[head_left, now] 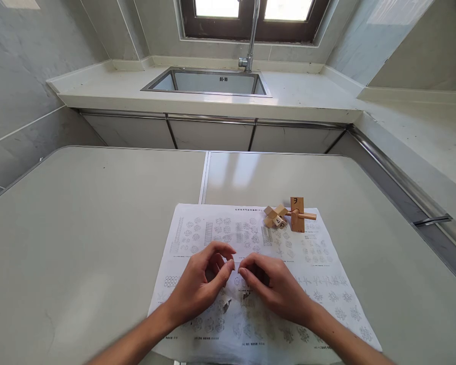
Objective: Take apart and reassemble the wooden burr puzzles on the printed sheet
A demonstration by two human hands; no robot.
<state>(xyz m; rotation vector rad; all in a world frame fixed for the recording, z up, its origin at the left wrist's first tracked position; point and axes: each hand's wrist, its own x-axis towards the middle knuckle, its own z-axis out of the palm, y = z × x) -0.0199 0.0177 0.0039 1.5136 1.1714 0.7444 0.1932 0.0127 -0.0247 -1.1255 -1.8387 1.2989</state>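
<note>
Counter (99, 228): big pale surface, seam running near-to-far down the middle. Nothing on it but your work area, which sits just right of centre at the near edge.

Instruction sheet (213, 228): lies flat on the counter under your hands, covered in rows of small printed diagrams. It hangs slightly over the near edge.

Wooden puzzle (289, 215): at the far right corner of the sheet, well apart from both hands. It looks partly built: several blocks crossed together on the left, one upright block with a mark on it, and a round peg sticking out to the right. You're not touching it.

Your left hand (203, 284) and right hand (275, 289): both over the middle of the sheet, fingers curled, index fingertips nearly meeting. I can't tell whether you're pinching something tiny between them; nothing clear shows in either grip. They aren't spread open, more a loose half-closed pinch.

Small loose pieces (235, 301): a couple of little bits seem to lie on the sheet just below your fingertips, too small to identify.

Progress call: one cluster is assembled and parked at the far right; whatever is under your hands looks barely begun. Most of the build seems left.
</note>
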